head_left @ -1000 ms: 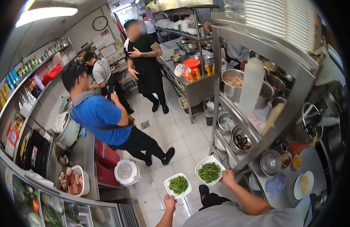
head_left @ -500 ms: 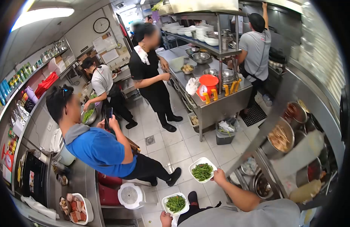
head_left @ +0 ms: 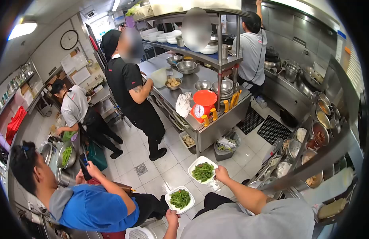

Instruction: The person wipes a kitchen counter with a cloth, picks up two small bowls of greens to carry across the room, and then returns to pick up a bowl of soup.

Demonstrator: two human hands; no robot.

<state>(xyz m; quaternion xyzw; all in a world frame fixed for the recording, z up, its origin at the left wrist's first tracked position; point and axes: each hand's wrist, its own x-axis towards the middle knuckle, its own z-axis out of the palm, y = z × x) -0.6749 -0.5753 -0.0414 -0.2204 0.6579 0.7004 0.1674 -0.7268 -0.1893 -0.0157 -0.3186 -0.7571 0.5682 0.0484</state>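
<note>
In my left hand [head_left: 173, 217] is a white square dish [head_left: 191, 203], gripped by its near edge. Stir-fried green vegetables [head_left: 180, 198] with small red bits are heaped in it. My right hand [head_left: 222, 174] grips the right edge of a second white dish [head_left: 195, 163], which carries similar cooked greens [head_left: 203, 171]. Both dishes are held above the tiled floor, the right one farther forward. The fingers under each dish are mostly hidden.
A steel worktable [head_left: 220, 137] with a red scale [head_left: 204, 104] and yellow-handled tools stands ahead, a waste bin [head_left: 225, 147] at its end. Close on the left, a person in blue [head_left: 95, 205] holds a phone. Food pans [head_left: 320, 133] line the right.
My view has moved forward and turned to the right. Both dishes stay in my hands, and the person in blue is now nearer at the lower left.
</note>
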